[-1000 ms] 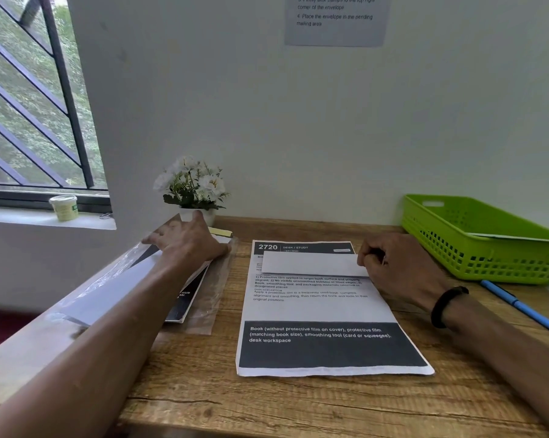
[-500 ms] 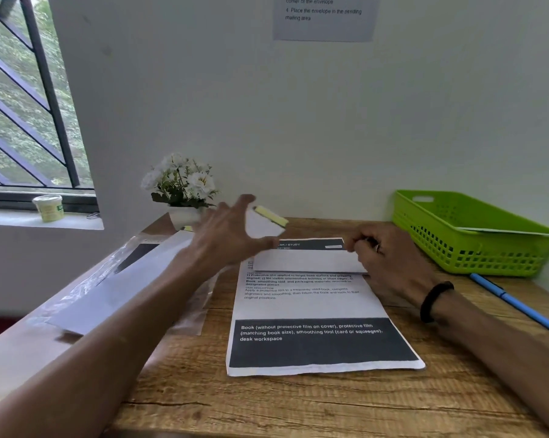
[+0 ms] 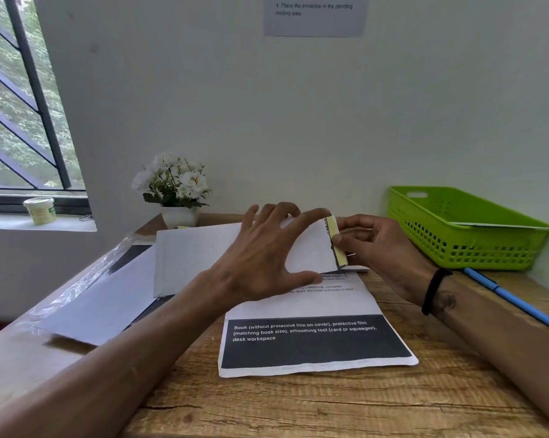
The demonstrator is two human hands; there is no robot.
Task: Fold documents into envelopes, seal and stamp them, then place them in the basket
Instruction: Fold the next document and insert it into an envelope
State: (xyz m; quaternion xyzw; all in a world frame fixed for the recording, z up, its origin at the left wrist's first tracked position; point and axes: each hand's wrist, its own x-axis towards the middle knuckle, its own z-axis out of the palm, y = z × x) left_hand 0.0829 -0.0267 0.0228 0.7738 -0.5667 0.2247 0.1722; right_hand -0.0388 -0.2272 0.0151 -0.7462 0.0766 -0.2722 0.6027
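centre of frame, above desk [image 3: 330, 403]: white envelope [image 3: 203, 254] held off the surface, yellow strip at its right end. left hand [image 3: 267, 257]: fingers spread over top edge, thumb under lower edge, gripping envelope. right hand [image 3: 374, 248]: fingers curled, thumb and fingertips pinching yellow strip end. lower centre: printed document [image 3: 314, 343] flat on desk, partly under envelope. right of frame: green basket [image 3: 475, 248] against wall, blue pen [image 3: 516, 301] just below it. left of centre: white flower pot [image 3: 175, 184]. upper left: window [image 3: 17, 105].

Home study: wooden desk [image 3: 330, 406], window [image 3: 20, 105], potted flowers [image 3: 172, 184].
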